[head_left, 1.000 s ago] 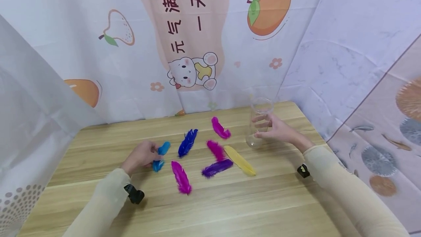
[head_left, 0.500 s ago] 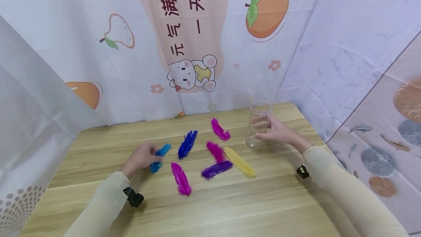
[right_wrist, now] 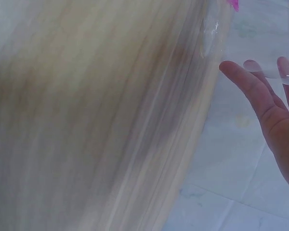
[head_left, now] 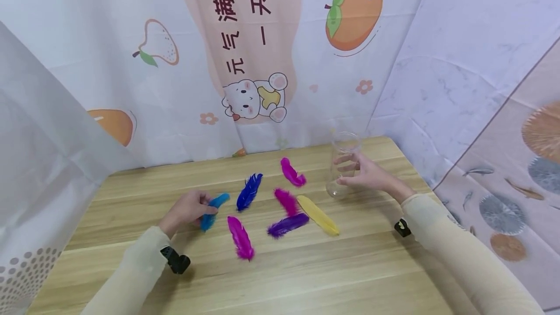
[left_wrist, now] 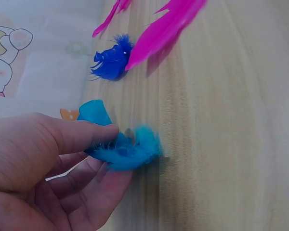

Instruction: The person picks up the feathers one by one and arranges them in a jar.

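My left hand (head_left: 185,208) pinches a light blue feather (left_wrist: 127,156) between thumb and fingers, low over the table's left part. The feather curls at its fluffy end in the left wrist view. On the right, my right hand (head_left: 371,175) grips a tall clear cylinder (head_left: 336,171), thumb in front and fingers behind it. It stands upright with its open rim on top. Nearest the left hand lie a dark blue feather (head_left: 250,192) and a magenta feather (head_left: 240,238).
Mid-table lie a yellow feather (head_left: 318,215), a purple feather (head_left: 288,225), a dark pink feather (head_left: 286,201) and a curled magenta feather (head_left: 292,171). A printed curtain (head_left: 306,125) hangs right behind the wooden table (head_left: 315,276).
The left fingers have shifted their pinch on the light blue feather, which now lies straighter and tilts up to the right. My right hand and the clear cylinder stay in place.
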### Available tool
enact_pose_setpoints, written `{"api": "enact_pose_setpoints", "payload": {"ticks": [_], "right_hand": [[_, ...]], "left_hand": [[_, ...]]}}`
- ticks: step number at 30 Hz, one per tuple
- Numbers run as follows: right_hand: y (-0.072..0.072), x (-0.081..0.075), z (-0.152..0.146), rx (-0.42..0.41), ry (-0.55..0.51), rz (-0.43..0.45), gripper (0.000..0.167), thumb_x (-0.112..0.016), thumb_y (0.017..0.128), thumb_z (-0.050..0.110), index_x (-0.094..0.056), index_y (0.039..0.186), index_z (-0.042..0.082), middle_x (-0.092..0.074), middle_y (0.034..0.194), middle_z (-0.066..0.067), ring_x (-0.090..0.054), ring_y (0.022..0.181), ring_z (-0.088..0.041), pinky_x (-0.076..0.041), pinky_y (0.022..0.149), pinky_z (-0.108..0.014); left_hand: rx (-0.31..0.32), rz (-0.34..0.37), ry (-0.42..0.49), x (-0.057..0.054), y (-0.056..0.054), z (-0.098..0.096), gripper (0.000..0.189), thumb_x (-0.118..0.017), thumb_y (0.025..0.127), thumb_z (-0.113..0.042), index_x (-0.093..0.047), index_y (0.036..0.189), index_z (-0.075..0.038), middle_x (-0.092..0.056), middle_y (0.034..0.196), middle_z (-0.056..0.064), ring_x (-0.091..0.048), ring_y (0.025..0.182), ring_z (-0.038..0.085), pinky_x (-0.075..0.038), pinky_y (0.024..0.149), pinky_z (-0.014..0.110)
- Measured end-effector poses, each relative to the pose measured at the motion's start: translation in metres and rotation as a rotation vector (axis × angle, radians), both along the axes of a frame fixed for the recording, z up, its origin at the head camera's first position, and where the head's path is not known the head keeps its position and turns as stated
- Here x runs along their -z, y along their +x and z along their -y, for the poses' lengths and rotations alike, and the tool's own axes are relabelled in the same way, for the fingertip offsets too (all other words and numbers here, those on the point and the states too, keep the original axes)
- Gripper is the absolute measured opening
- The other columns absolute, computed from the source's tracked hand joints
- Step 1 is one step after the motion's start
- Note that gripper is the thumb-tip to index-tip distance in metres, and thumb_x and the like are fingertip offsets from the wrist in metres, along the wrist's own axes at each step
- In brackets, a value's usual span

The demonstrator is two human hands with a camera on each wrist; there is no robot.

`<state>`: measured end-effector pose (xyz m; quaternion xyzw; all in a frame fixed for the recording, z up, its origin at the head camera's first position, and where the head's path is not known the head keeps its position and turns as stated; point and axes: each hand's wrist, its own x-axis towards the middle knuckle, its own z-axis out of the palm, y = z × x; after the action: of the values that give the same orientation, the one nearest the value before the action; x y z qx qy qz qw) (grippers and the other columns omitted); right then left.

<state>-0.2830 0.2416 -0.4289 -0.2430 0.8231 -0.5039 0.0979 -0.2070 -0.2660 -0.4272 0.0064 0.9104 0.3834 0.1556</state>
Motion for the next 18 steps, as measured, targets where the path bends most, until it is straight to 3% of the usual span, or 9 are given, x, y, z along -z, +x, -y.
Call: {"api": "enact_pose_setpoints", "payload": {"ticks": [5, 9, 12, 18], "right_hand": [[0.0002, 0.0012, -0.0003, 0.012, -0.004, 0.002, 0.084, -0.086, 0.083, 0.016, -0.034, 0.149, 0.015, -0.054, 0.139, -0.021, -0.055, 0.12, -0.054, -0.059, 0.084, -0.044], [0.0002, 0.0022, 0.0011, 0.003, -0.004, -0.012, 0.086, -0.086, 0.083, 0.015, -0.033, 0.15, 0.014, -0.055, 0.138, -0.022, -0.056, 0.12, -0.053, -0.059, 0.085, -0.045], [0.0001, 0.0026, 0.0021, -0.01, -0.007, -0.021, 0.088, -0.086, 0.083, 0.014, -0.032, 0.152, 0.015, -0.054, 0.139, -0.022, -0.055, 0.122, -0.053, -0.058, 0.087, -0.045], [0.0006, 0.0019, 0.0005, -0.005, -0.006, -0.021, 0.087, -0.085, 0.084, 0.014, -0.031, 0.152, 0.016, -0.054, 0.139, -0.022, -0.056, 0.122, -0.051, -0.058, 0.087, -0.046]], "left_hand": [[0.006, 0.014, 0.03, -0.0019, -0.0024, -0.0011, 0.024, -0.075, 0.092, -0.009, -0.054, 0.081, -0.006, -0.046, 0.075, 0.0, -0.056, 0.07, 0.016, -0.06, 0.059, 0.036], [0.009, 0.018, 0.06, -0.002, -0.0028, -0.0005, 0.013, -0.075, 0.092, -0.007, -0.065, 0.094, 0.0, -0.048, 0.078, 0.001, -0.058, 0.074, 0.017, -0.062, 0.063, 0.039], [-0.005, 0.027, 0.06, -0.0026, -0.003, -0.0001, 0.019, -0.075, 0.092, -0.006, -0.068, 0.107, 0.002, -0.051, 0.082, 0.002, -0.059, 0.077, 0.019, -0.062, 0.065, 0.039], [-0.02, 0.048, 0.046, -0.002, -0.0052, -0.0014, 0.026, -0.072, 0.094, -0.007, -0.064, 0.116, 0.003, -0.058, 0.095, 0.008, -0.061, 0.085, 0.023, -0.062, 0.066, 0.037]]}}
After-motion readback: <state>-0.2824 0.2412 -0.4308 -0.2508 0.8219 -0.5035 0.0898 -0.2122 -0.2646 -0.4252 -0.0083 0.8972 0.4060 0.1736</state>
